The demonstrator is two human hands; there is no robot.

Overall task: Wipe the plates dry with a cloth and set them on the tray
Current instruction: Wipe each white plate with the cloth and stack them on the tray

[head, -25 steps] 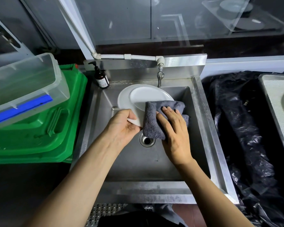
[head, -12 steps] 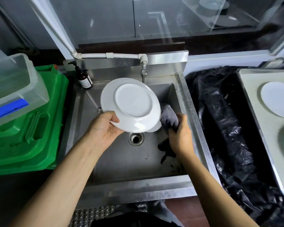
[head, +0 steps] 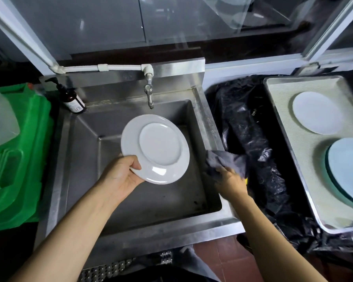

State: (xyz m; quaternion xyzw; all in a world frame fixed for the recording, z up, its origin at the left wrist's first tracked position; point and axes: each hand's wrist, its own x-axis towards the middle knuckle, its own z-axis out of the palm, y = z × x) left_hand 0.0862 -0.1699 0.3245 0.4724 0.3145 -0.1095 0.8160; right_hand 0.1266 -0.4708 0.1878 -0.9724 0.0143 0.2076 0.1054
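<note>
Left hand (head: 118,178) pinches the white plate (head: 155,148) at its near-left rim, above the sink (head: 86,159); underside up, tilted. Right hand (head: 229,181) clutches the grey cloth (head: 226,161) at the sink's right edge.

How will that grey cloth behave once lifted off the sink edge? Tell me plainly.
The grey cloth is probably floppy: it lies crumpled over the sink rim under the right hand. It likely weighs little, since it bunches in folds. It should not slip easily; its surface looks soft and napped.
</note>
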